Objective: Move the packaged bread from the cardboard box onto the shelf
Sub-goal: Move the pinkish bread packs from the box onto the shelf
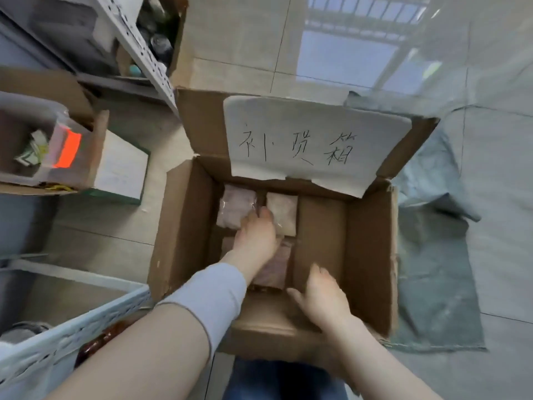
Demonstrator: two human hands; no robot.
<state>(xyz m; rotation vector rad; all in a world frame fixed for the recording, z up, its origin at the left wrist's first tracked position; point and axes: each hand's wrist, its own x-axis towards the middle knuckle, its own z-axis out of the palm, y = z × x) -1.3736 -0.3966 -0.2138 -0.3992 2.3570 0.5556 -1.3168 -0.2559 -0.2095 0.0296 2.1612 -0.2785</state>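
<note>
Cardboard box (372,255): bread pkgs (235,207) inside. We reach left hand (256,238) onto pkgs, grip can't tell; right hand (320,295) grip spread on box, prob. steadying it.

We're in a shop or its stockroom by the look of it: grey metal shelving (144,53) with slotted uprights runs along the left, holding open cartons (95,157) of goods, one showing an orange tag (70,150). On the tiled floor (245,39) sits a cardboard box (184,226) with a handwritten paper sign (311,140) on its flap and wrapped bread packs (235,207) inside
</note>
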